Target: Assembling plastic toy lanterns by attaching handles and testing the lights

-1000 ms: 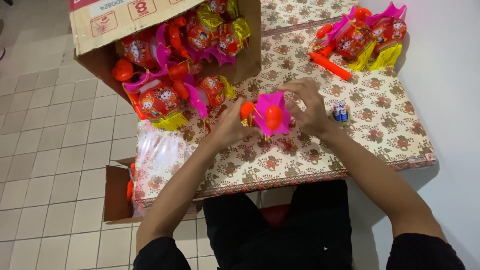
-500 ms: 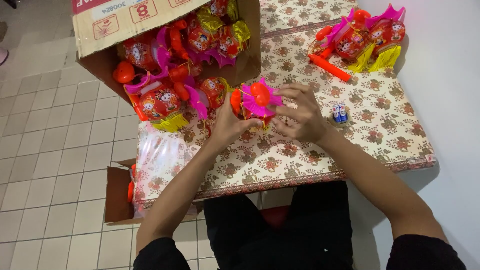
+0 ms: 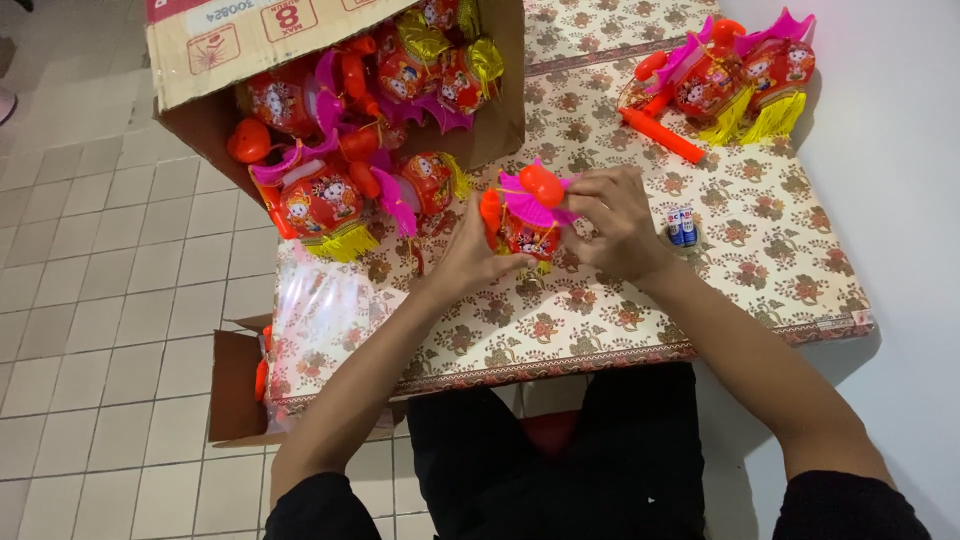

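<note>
I hold a small red toy lantern (image 3: 528, 212) with a pink frilled top and an orange knob over the middle of the table. My left hand (image 3: 466, 256) grips its left side and underside. My right hand (image 3: 615, 222) pinches its right side near the pink top. The lantern is tilted toward the left. Two small batteries (image 3: 681, 226) lie on the cloth just right of my right hand.
A cardboard box (image 3: 215, 60) tipped on its side spills several similar lanterns (image 3: 318, 205) at the upper left. Two more lanterns (image 3: 735, 75) and an orange stick (image 3: 662, 137) lie at the far right. A clear plastic bag (image 3: 325, 312) hangs off the patterned table (image 3: 760, 250). Another box (image 3: 232, 385) sits on the tiled floor.
Both hands have turned the lantern: a second ago its pink top faced up at me, now the lantern lies on its side with the red body showing.
</note>
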